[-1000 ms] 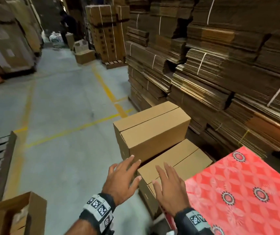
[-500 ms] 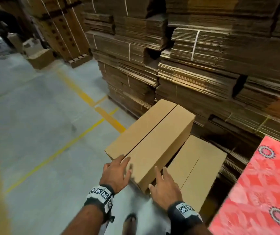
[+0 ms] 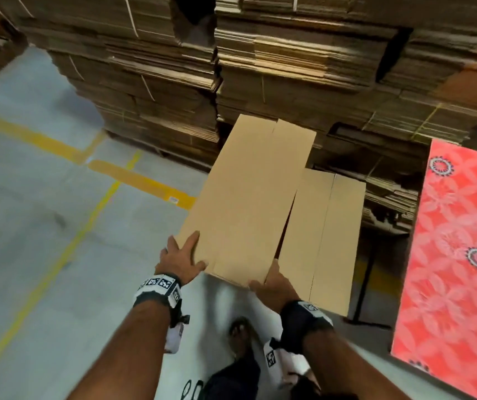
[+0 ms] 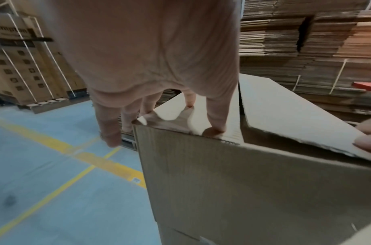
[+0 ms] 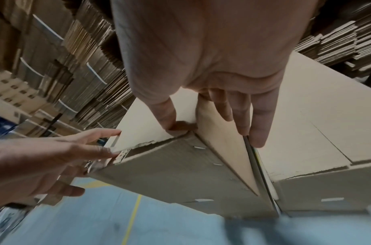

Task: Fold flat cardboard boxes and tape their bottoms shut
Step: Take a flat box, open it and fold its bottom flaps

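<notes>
A brown cardboard box (image 3: 246,197) with its top flaps closed stands lengthwise in front of me, its far end against the stacks. My left hand (image 3: 181,259) lies on its near left corner, thumb on the top edge, straight fingers spread down the left side (image 4: 159,74). At the near right corner my right hand (image 3: 273,285) has its thumb on top and straight fingers down the right wall (image 5: 212,66), in the gap beside a second, lower box (image 3: 324,241). The first box's stapled end wall (image 5: 180,174) faces me.
Tall stacks of strapped flat cardboard (image 3: 303,67) rise right behind both boxes. A table with a red patterned cover (image 3: 456,255) stands at the right. Grey floor with yellow lines (image 3: 67,241) stretches to the left. My sandalled foot (image 3: 240,336) is below the box.
My view has swung down over the boxes. Both hands went from hovering near the boxes to the upper box's near corners, and that box now points away from me.
</notes>
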Motion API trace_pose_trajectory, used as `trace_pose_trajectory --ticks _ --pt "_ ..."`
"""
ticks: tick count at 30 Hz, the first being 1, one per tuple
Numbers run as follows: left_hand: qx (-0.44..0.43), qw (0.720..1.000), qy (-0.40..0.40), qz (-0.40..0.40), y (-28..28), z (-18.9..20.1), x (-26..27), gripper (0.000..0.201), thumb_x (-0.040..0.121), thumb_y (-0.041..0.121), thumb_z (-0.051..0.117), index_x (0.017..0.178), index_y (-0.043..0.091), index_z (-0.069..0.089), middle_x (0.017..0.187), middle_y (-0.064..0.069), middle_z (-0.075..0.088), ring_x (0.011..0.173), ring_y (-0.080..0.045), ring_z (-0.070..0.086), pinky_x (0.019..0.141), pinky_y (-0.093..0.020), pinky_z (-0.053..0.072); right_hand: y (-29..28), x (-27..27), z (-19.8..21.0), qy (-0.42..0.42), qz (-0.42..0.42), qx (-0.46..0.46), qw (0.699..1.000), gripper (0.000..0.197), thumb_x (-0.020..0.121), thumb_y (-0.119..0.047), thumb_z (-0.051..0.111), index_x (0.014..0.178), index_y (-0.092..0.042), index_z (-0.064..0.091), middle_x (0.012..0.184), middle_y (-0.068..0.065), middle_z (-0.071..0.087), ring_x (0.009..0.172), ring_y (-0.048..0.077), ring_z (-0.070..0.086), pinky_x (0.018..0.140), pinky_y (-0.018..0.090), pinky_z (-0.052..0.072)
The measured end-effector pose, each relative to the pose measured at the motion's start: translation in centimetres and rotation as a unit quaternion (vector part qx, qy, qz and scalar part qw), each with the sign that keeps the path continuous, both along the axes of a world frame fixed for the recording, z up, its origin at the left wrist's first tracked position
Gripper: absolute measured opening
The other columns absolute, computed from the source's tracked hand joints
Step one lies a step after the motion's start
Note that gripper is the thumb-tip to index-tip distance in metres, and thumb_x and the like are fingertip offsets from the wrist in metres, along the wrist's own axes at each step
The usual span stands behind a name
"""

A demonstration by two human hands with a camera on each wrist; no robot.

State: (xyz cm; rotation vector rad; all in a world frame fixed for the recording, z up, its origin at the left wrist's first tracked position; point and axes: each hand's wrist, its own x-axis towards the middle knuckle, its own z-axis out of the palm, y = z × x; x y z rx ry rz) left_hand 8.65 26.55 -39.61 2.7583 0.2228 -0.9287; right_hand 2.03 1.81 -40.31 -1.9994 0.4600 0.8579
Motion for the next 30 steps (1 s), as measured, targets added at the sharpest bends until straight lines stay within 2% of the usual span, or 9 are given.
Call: trace_pose_trajectory --ticks 5,10,13,16,19,22,24,27,30 --pt "-0.087 0.994 -0.037 0.063 -0.2 -0.1 0.4 0.096 0.08 0.053 0.077 0.157 0.042 0.021 0.142 -0.022 0.033 0.128 -0.049 0.044 0.112 -0.05 0.039 0.2 -0.3 0.2 0.03 -0.087 0.032 0.995 0.093 0.093 -0.051 0.068 0.156 -0.01 0.014 0.142 0.014 0.053 0.123 0.034 0.057 0.094 0.047 0.055" --pt "-0.203 0.957 -0.073 0.193 -0.8 0.7 0.4 0.108 0.059 0.062 0.092 0.149 0.025 0.044 0.136 -0.011 0.049 0.125 -0.03 0.052 0.109 -0.047 0.045 -0.3 -2.3 1.3 -0.015 -0.281 0.112 0.953 0.108 0.083 -0.056 0.077 0.161 -0.04 0.004 0.167 -0.005 0.018 0.147 0.029 0.034 0.101 0.057 0.051" --pt "-0.308 0.904 -0.116 0.272 -2.0 1.4 -0.8 0.099 0.044 0.07 0.092 0.13 0.033 0.059 0.128 -0.001 0.052 0.108 -0.021 0.062 0.088 -0.047 0.058 -1.8 -2.5 3.1 -0.071 -0.346 0.109 0.929 0.109 0.074 -0.053 0.084 0.159 -0.041 0.017 0.162 -0.006 0.028 0.143 0.026 0.04 0.106 0.054 0.05" --pt "-0.43 0.834 -0.131 0.322 -5.0 5.3 -3.7 0.082 0.059 0.046 0.095 0.127 0.036 0.051 0.128 0.003 0.055 0.111 -0.021 0.062 0.085 -0.059 0.058 -4.3 -3.2 5.0 -0.086 -0.387 0.146 0.906 0.108 0.072 -0.041 0.088 0.158 -0.039 0.023 0.157 0.0 0.038 0.119 0.028 0.06 0.077 0.045 0.064" --pt "-0.507 0.787 -0.121 0.331 -7.7 8.1 -6.0 0.063 0.078 0.022 0.087 0.127 0.036 0.048 0.124 0.01 0.061 0.11 -0.02 0.063 0.074 -0.057 0.061 -7.0 -4.9 7.3 -0.105 -0.398 0.152 0.899 0.107 0.071 -0.039 0.089 0.157 -0.039 0.025 0.148 0.009 0.049 0.109 0.028 0.066 0.07 0.04 0.064" --pt "-0.545 0.761 -0.168 0.31 -10.3 11.5 -7.6 0.062 0.078 0.015 0.086 0.125 0.033 0.05 0.122 0.005 0.065 0.107 -0.018 0.065 0.081 -0.051 0.057 -9.5 -6.6 10.7 -0.159 -0.404 0.169 0.885 0.092 0.076 -0.033 0.085 0.153 -0.037 0.034 0.138 0.002 0.059 0.111 0.024 0.066 0.073 0.04 0.064" --pt "-0.551 0.764 -0.192 0.274 -12.5 13.9 -8.7 0.064 0.078 0.019 0.086 0.128 0.034 0.049 0.122 0.006 0.065 0.106 -0.02 0.066 0.071 -0.042 0.056 -11.5 -7.8 13.0 -0.214 -0.397 0.189 0.872 0.077 0.077 -0.031 0.083 0.144 -0.035 0.047 0.125 -0.004 0.068 0.108 0.02 0.067 0.073 0.043 0.064" --pt "-0.574 0.756 -0.213 0.233 -16.6 17.5 -11.1 0.067 0.078 0.025 0.087 0.13 0.038 0.048 0.122 0.012 0.064 0.106 -0.02 0.066 0.058 -0.036 0.051 -15.6 -10.6 16.2 -0.285 -0.379 0.216 0.853 0.068 0.07 -0.033 0.083 0.133 -0.033 0.056 0.112 -0.004 0.072 0.083 0.015 0.066 0.051 0.03 0.053" --pt "-0.605 0.737 -0.221 0.203 -22.4 19.7 -14.7 0.068 0.078 0.017 0.086 0.132 0.033 0.047 0.122 0.012 0.064 0.105 -0.013 0.065 0.058 -0.033 0.052 -21.0 -15.4 19.1 -0.323 -0.38 0.21 0.841 0.055 0.08 -0.027 0.081 0.129 -0.038 0.057 0.107 -0.013 0.073 0.079 0.005 0.071 0.071 0.044 0.06"
